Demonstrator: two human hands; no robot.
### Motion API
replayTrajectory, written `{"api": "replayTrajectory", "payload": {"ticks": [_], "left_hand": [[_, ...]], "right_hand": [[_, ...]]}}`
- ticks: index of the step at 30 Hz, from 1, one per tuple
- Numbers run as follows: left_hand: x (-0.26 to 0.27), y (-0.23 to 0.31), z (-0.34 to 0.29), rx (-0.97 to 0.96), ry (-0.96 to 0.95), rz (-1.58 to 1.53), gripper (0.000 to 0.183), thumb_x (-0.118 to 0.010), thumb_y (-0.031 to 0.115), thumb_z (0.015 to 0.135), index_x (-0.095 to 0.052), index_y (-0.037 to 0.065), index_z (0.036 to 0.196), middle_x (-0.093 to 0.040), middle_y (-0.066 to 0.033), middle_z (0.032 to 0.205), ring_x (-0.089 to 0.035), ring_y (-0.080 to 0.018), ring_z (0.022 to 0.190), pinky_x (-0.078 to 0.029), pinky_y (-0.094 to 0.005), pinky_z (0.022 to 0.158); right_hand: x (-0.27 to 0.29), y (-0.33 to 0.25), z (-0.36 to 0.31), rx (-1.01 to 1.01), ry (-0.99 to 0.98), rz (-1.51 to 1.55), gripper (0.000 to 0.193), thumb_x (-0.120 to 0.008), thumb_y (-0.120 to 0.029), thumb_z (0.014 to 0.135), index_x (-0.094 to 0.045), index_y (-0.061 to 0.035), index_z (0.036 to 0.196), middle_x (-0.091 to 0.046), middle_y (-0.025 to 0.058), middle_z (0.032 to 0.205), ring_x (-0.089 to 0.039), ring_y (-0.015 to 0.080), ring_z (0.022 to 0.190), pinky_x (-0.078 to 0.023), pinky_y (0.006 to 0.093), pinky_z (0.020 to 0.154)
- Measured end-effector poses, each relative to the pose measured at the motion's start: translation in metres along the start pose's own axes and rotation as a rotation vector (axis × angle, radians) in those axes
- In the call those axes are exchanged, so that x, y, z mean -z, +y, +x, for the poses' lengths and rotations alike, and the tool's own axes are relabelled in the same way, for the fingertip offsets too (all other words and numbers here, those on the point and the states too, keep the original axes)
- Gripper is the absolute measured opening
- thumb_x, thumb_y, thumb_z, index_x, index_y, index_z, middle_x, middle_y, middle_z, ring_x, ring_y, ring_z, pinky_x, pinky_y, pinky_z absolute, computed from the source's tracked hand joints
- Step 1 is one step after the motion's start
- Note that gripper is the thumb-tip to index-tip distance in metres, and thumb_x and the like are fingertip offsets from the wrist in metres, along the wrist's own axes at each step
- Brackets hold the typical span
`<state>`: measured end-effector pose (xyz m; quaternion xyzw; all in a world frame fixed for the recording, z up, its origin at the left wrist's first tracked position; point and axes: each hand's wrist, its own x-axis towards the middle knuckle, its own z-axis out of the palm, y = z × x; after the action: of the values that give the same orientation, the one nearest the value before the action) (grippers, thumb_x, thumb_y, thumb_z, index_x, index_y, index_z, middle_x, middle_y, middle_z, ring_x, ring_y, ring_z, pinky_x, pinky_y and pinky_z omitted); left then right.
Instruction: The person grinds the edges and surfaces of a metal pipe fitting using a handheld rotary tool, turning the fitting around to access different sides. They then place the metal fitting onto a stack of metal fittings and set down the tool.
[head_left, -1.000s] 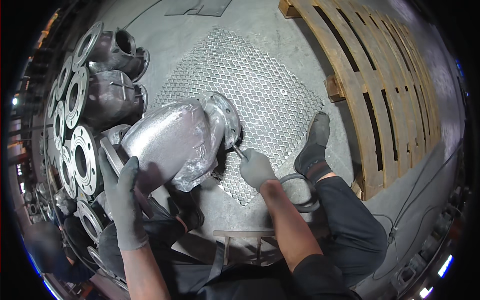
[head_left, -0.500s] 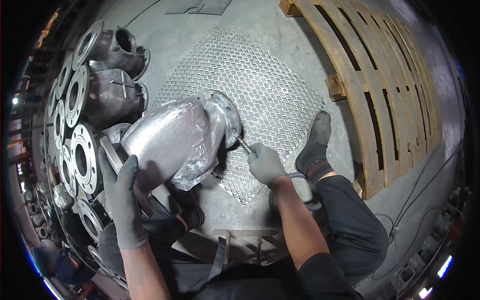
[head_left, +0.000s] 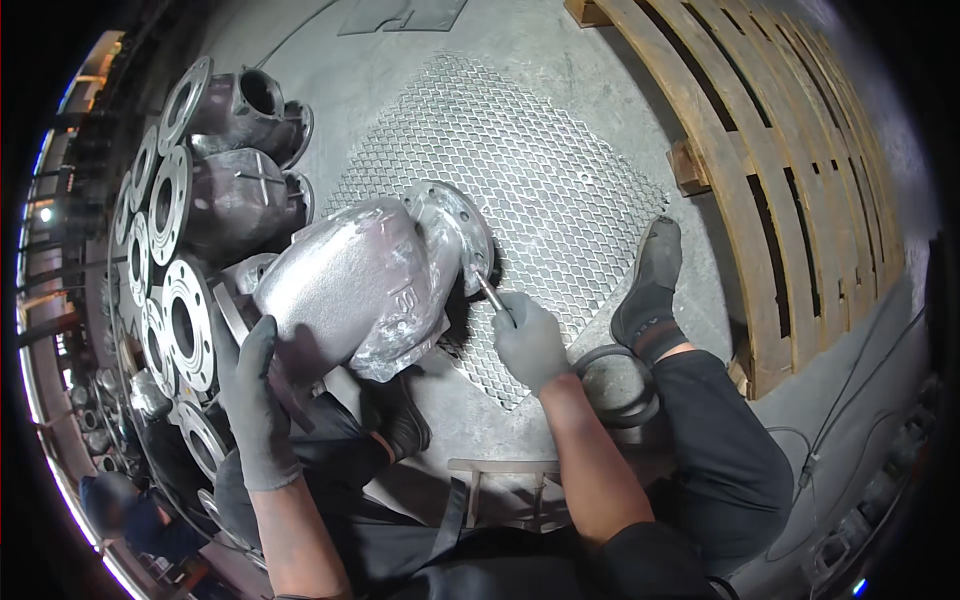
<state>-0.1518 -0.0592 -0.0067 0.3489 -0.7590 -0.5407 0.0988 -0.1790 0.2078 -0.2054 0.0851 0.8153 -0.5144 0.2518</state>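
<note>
A large grey cast-metal valve body (head_left: 340, 280) lies tilted in front of me, its round far flange (head_left: 475, 235) over the mesh sheet. My left hand (head_left: 252, 400), in a grey glove, grips the valve body at its near-left flange (head_left: 230, 312), the thumb on the near side. My gloved right hand (head_left: 530, 345) is closed around a slim metal rod-like tool (head_left: 489, 292). The tool's tip meets the lower edge of the far flange, near a bolt hole. Its exact kind is hidden by my fingers.
Several flanged castings (head_left: 235, 195) are stacked at the left. Expanded metal mesh (head_left: 540, 180) covers the floor ahead. A wooden pallet (head_left: 770, 150) stands at the right. A dark ring (head_left: 645, 412) lies beside my right leg, cables (head_left: 815, 450) farther right. Another person (head_left: 140, 520) is at lower left.
The whole view has shifted slightly, moving the scene to the right in the picture. My right hand has turned a little, with the tool tip still at the flange edge. My left hand keeps its grip.
</note>
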Motion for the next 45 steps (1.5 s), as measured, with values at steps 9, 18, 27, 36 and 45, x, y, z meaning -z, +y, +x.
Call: {"api": "replayTrajectory", "payload": {"ticks": [9, 18, 27, 36, 45], "left_hand": [[0.018, -0.018, 0.005, -0.018, -0.002, -0.023, 0.064, -0.067, 0.019, 0.099, -0.048, 0.001, 0.158, -0.065, -0.0128, 0.135, -0.062, -0.0229, 0.12, -0.051, -0.0365, 0.106], [0.022, -0.018, 0.007, -0.053, -0.004, -0.054, 0.063, -0.066, 0.019, 0.1, -0.049, 0.003, 0.158, -0.064, -0.0131, 0.139, -0.063, -0.0252, 0.124, -0.052, -0.039, 0.106], [0.012, -0.013, 0.004, -0.076, -0.027, -0.071, 0.065, -0.066, 0.019, 0.1, -0.047, 0.004, 0.161, -0.063, -0.0123, 0.142, -0.061, -0.0243, 0.126, -0.049, -0.0376, 0.11], [0.006, -0.009, 0.001, -0.032, 0.011, -0.094, 0.071, -0.068, 0.019, 0.099, -0.044, 0.008, 0.164, -0.063, -0.0111, 0.137, -0.061, -0.0232, 0.12, -0.051, -0.038, 0.105], [0.008, -0.005, -0.001, 0.037, -0.01, -0.066, 0.088, -0.067, 0.019, 0.096, -0.028, 0.003, 0.174, -0.05, -0.0147, 0.155, -0.054, -0.024, 0.13, -0.044, -0.0372, 0.113]], "right_hand": [[0.005, -0.017, 0.013, 0.256, -0.172, 0.0, 0.029, -0.06, -0.016, 0.102, -0.07, -0.0007, 0.126, -0.074, 0.0292, 0.105, -0.071, 0.0489, 0.099, -0.055, 0.0545, 0.09], [0.027, -0.051, 0.031, 0.26, -0.37, -0.163, 0.021, -0.061, -0.015, 0.1, -0.071, 0.002, 0.107, -0.073, 0.0317, 0.098, -0.071, 0.0512, 0.097, -0.056, 0.0566, 0.086], [0.01, -0.068, 0.006, 0.164, -0.321, -0.169, 0.02, -0.057, -0.013, 0.102, -0.067, 0.0033, 0.109, -0.072, 0.0328, 0.095, -0.071, 0.0523, 0.094, -0.055, 0.0579, 0.085], [-0.045, -0.094, -0.039, 0.339, -0.013, 0.133, 0.024, -0.056, -0.013, 0.105, -0.063, 0.0057, 0.119, -0.068, 0.0339, 0.1, -0.066, 0.0547, 0.095, -0.053, 0.0598, 0.083], [-0.045, -0.084, -0.027, 0.271, -0.006, 0.123, 0.023, -0.057, -0.013, 0.104, -0.061, 0.0051, 0.117, -0.067, 0.0339, 0.1, -0.065, 0.054, 0.097, -0.052, 0.0594, 0.087]]}}
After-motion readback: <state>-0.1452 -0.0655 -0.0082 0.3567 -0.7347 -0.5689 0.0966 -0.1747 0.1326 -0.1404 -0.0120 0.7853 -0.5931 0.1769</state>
